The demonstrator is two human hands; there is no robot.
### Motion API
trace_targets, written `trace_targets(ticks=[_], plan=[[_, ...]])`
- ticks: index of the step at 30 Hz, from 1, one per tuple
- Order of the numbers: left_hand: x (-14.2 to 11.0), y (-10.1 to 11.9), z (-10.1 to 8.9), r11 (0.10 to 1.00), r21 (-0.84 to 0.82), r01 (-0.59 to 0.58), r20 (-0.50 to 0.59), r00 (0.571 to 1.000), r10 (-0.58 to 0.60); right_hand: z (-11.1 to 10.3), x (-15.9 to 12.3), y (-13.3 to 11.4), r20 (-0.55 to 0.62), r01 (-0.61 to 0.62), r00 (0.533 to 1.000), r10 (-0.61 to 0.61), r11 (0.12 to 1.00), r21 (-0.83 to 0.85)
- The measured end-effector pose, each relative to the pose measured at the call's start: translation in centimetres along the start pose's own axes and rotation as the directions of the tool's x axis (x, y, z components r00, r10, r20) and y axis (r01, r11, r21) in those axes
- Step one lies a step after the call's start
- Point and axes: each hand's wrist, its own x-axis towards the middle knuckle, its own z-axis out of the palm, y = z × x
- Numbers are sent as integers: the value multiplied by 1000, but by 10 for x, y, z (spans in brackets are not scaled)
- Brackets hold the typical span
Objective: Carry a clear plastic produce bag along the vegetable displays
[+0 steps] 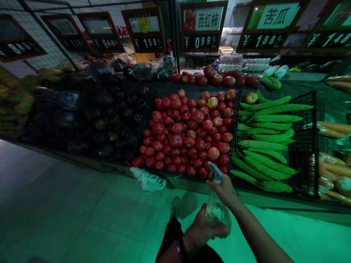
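A clear spray bottle (pixel 219 212) with a grey trigger head is held upright, slightly tilted, in front of the produce stand. My right hand (pixel 225 190) is closed around its neck, just below the spray head. Lower down, my left hand (pixel 202 227) grips the bottle's body, with a dark bracelet at the wrist. The spray head points towards the near edge of a black crate of red tomatoes (pixel 177 140). Right of the tomatoes lie green bitter melons (pixel 267 146) in another crate.
Dark eggplants (pixel 109 120) fill the left side. Carrots (pixel 333 168) lie at the right. A white plastic bag (pixel 148 179) hangs from the stand's front edge. More tomatoes (pixel 229 81) line the back ledge. Price signs (pixel 201 27) hang above.
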Motion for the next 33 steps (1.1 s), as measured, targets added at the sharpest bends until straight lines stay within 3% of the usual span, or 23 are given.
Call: trace_targets(ticks=[3, 8, 12, 18, 21, 27, 33], plan=[[5, 17, 6, 999, -5, -46, -46, 998, 46, -11, 11, -16, -30, -5, 1000, 7, 998, 56], [14, 62, 8, 965, -55, -256, -81, 964, 251, -23, 46, -51, -143, 4, 990, 14, 992, 127], [27, 97, -4, 930, -78, -360, -49, 933, 357, -23, 78, -76, -294, -11, 954, 55, 989, 150], [51, 151, -24, 924, 36, -380, -47, 923, 382, -22, 127, -121, -252, 16, 967, 25, 987, 157], [64, 182, -32, 901, 126, -415, -91, 899, 427, -21, 156, -149, -314, 35, 949, -6, 996, 87], [84, 245, -54, 860, 92, -502, -119, 852, 510, -5, 204, -200, -394, 92, 916, -80, 996, 12], [97, 291, -94, 849, 125, -513, -175, 831, 528, 28, 244, -243, -412, 129, 899, -149, 989, -77]])
